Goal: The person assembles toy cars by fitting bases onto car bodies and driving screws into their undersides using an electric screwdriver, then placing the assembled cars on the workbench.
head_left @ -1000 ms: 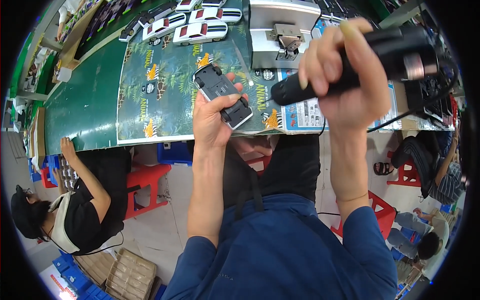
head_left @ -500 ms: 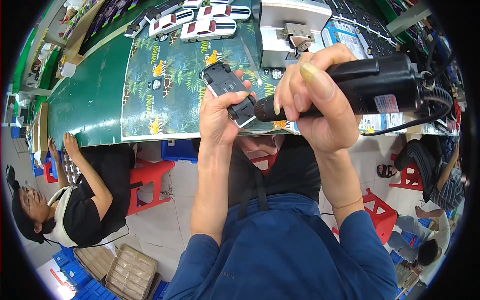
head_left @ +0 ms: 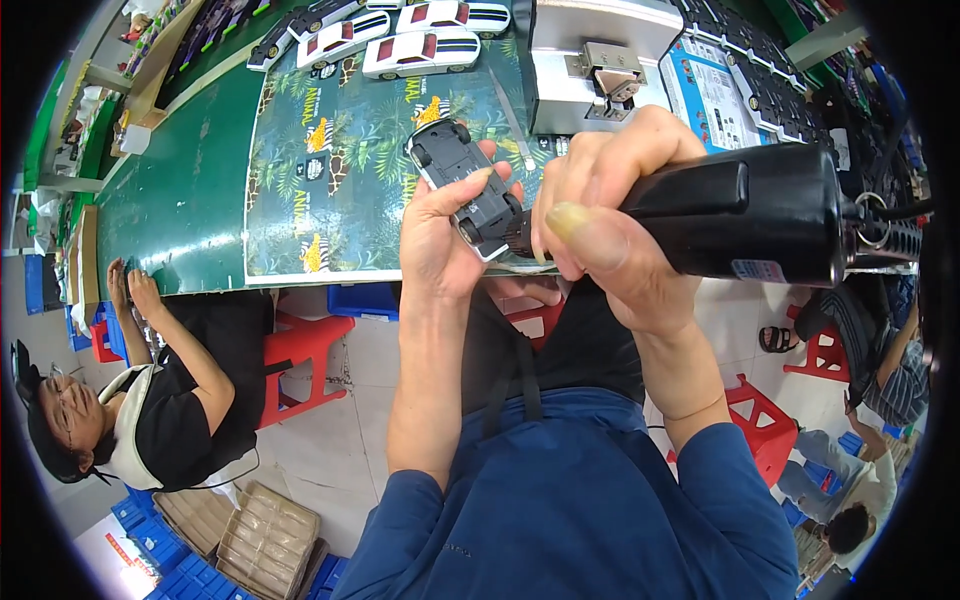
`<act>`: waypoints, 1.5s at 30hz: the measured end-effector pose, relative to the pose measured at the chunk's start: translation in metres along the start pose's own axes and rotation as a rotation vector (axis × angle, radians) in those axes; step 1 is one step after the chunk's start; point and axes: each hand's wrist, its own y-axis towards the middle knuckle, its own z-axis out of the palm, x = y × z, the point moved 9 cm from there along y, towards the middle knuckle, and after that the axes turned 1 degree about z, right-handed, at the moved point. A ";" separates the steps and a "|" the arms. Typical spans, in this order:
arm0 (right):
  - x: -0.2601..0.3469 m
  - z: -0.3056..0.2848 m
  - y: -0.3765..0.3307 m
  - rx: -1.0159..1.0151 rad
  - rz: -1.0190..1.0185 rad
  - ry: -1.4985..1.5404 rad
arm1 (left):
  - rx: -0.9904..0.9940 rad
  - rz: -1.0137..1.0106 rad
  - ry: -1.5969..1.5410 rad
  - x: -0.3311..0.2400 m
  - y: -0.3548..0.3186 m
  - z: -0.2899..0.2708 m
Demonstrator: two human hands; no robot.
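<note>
My left hand (head_left: pixel 440 240) holds a toy car (head_left: pixel 462 180) upside down, its dark underside and small wheels facing up. My right hand (head_left: pixel 605 215) grips a black electric screwdriver (head_left: pixel 745 215), with its tip at the rear of the car's underside. A cable runs from the tool's back end toward the right. Both hands are raised above the near edge of the green workbench (head_left: pixel 180 200).
A jungle-print mat (head_left: pixel 340 180) covers the bench. Three white toy cars (head_left: pixel 420 50) lie at its far side beside a grey metal fixture (head_left: pixel 590 60) and trays of dark parts (head_left: pixel 760 60). A seated person (head_left: pixel 140 400) works at the left by a red stool (head_left: pixel 300 350).
My right hand has brought the screwdriver down and left, from above the car to its underside. The left hand has drawn the car nearer to me.
</note>
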 end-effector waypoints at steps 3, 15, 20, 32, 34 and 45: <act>-0.005 0.003 -0.003 -0.020 -0.055 0.078 | 0.020 -0.007 0.001 0.000 -0.003 0.003; 0.000 0.000 -0.005 -0.127 -0.105 0.096 | 0.008 0.051 0.068 -0.010 -0.008 0.009; 0.004 -0.001 -0.009 -0.113 -0.139 0.080 | 0.079 0.057 0.105 -0.011 -0.010 0.017; 0.039 -0.079 -0.038 -0.211 -0.297 0.288 | 0.442 -0.087 -0.015 -0.018 -0.021 0.035; 0.032 -0.105 -0.048 -0.335 -0.245 0.168 | 0.381 0.054 0.178 -0.031 -0.019 0.043; 0.018 -0.158 -0.066 -0.495 -0.166 0.044 | 0.537 1.039 2.722 -0.129 -0.019 0.069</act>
